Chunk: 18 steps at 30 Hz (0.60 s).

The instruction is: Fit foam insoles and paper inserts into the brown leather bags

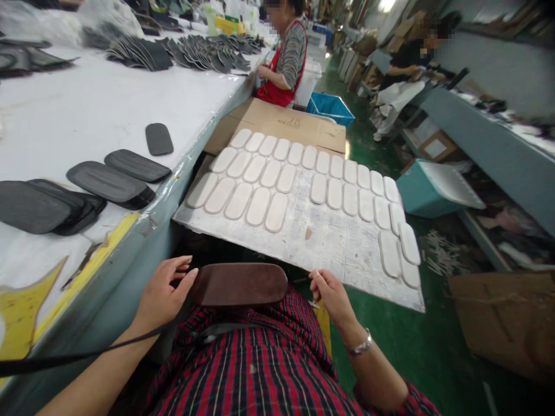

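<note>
A long brown piece with rounded ends [240, 284], looking like leather, lies level in front of my striped shirt. My left hand [167, 289] has its thumb and fingers around the left end of this piece. Beyond its right end, my right hand [327, 292] is closed with the fingertips pinched together by the board's near edge; what they hold, if anything, is too small to name. Ahead, a whitish board [321, 248] carries rows of pale oval pieces [254, 203] with a bare strip in the middle.
On the white table [99, 104] at left lie stacks of dark oval pieces [108, 182] and one single dark piece [158, 139]. A cardboard box [299, 124] stands behind the board. Two people work farther back. A teal bin [437, 188] and brown carton [498, 318] are at right.
</note>
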### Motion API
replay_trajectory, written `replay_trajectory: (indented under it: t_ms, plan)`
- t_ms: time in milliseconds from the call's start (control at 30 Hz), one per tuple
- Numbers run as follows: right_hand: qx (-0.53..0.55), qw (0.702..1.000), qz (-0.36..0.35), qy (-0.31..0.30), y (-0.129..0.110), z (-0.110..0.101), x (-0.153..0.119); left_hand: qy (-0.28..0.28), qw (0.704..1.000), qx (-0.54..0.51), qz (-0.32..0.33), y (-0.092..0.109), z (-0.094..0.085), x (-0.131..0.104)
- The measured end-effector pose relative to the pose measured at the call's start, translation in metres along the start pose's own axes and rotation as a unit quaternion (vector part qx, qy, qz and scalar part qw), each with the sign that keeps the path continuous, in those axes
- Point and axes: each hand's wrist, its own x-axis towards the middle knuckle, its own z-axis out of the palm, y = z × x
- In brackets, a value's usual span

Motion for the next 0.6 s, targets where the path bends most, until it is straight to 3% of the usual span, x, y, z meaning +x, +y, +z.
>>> replay_trajectory:
  t_ms: [67, 167, 267, 367, 467, 600]
  plan:
    - [-0.137, 0.981, -0.129, 0.05, -0.014, 0.012, -0.001, -0.037, 0.986, -0.072, -0.148, -0.017, -0.004, -0.007]
    - [-0.306, 0.9, -0.309, -0.005, -0.032, 0.046, -0.005, -0.124, 0.944, -0.201, -0.231, -0.025, 0.0, -0.027]
    - [-0.42, 0.808, -0.403, -0.095, -0.044, 0.084, -0.003, -0.184, 0.901, -0.343, -0.191, -0.021, 0.01, -0.042]
    - [-0.464, 0.755, -0.436, -0.159, -0.054, 0.113, 0.001, -0.249, 0.875, -0.39, -0.141, -0.017, 0.012, -0.045]
    - [-0.474, 0.729, -0.45, -0.203, -0.064, 0.133, 0.004, -0.272, 0.892, -0.347, -0.099, -0.015, 0.004, -0.043]
    - [-0.473, 0.727, -0.442, -0.23, -0.075, 0.146, 0.003, -0.276, 0.922, -0.265, -0.061, -0.015, -0.009, -0.038]
